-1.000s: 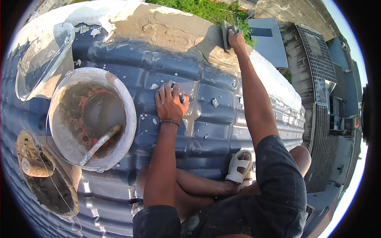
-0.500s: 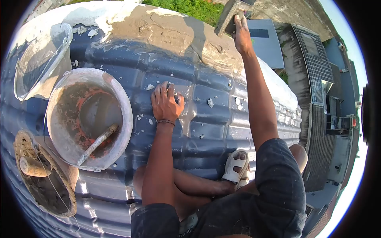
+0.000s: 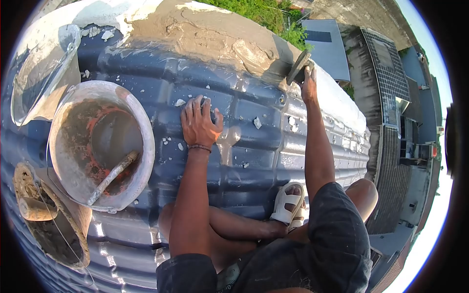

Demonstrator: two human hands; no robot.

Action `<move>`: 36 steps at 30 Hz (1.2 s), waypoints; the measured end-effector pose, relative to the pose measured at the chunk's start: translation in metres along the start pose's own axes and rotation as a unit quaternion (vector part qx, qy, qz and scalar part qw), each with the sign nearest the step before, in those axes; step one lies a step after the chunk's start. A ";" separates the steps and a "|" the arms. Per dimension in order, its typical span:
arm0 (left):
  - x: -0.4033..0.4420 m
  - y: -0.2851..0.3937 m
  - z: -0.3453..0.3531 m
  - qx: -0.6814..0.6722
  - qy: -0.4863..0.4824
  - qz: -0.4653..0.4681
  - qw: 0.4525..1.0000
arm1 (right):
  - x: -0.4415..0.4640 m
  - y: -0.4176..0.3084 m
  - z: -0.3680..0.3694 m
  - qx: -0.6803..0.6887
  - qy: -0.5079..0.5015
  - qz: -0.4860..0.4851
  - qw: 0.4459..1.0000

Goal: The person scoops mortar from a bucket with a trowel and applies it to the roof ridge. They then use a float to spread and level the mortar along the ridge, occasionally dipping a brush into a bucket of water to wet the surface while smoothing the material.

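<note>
My right hand (image 3: 309,87) grips a plastering float (image 3: 298,67), its plate tilted on edge against the ridge at the right end of the wet mortar (image 3: 205,36). To the right of the float the ridge continues as a white band (image 3: 337,95). My left hand (image 3: 201,122) rests palm down on the dark blue roof tiles (image 3: 195,171), fingers spread, with nothing in it. Left of that hand stands a mortar-stained bucket (image 3: 149,146) holding grey mix, and a brush-like stick (image 3: 113,177) leans inside it.
Behind the bucket a second, whitish bucket (image 3: 63,90) tilts on the roof. At lower left lies a cut container (image 3: 83,219) with mortar and a wooden-handled tool (image 3: 36,209). Mortar crumbs (image 3: 257,122) dot the tiles. Beyond the ridge, neighbouring roofs (image 3: 386,51) lie lower.
My right hand has brought the float down and to the right along the ridge, turning it more edge-on. My left hand stays on the tiles; the view has shifted slightly.
</note>
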State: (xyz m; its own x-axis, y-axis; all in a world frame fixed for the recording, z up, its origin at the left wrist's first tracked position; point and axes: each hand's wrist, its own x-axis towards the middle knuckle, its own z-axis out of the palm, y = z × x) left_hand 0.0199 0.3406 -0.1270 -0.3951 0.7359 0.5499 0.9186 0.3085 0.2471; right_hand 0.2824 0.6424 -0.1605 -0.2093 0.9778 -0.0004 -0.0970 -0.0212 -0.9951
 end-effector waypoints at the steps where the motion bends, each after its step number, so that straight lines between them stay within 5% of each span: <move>1: 0.000 0.000 0.000 0.001 -0.002 0.000 1.000 | 0.000 0.002 0.006 -0.015 0.017 -0.004 1.000; 6: 0.000 -0.001 0.000 0.001 -0.002 -0.001 1.000 | -0.001 0.009 0.022 -0.050 0.064 -0.007 0.997; 13: -0.001 -0.002 0.002 -0.005 0.007 -0.004 1.000 | -0.013 0.013 0.077 -0.282 0.138 -0.126 0.941; 21: -0.001 -0.001 0.000 -0.015 -0.004 -0.012 1.000 | -0.017 0.019 0.142 -0.151 0.115 -0.131 0.973; 31: -0.001 -0.003 -0.001 -0.017 -0.004 -0.014 1.000 | -0.015 0.014 0.206 -0.141 0.108 -0.130 0.975; 36: -0.001 -0.004 0.000 -0.027 0.002 -0.008 1.000 | -0.005 0.013 0.195 0.028 0.054 -0.054 0.997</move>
State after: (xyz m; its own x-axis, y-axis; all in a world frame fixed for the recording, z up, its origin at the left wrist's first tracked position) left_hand 0.0163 0.3384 -0.1291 -0.4090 0.7290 0.5488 0.9105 0.2862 0.2984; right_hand 0.0923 0.5970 -0.1540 -0.0888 0.9917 0.0932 -0.1682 0.0773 -0.9827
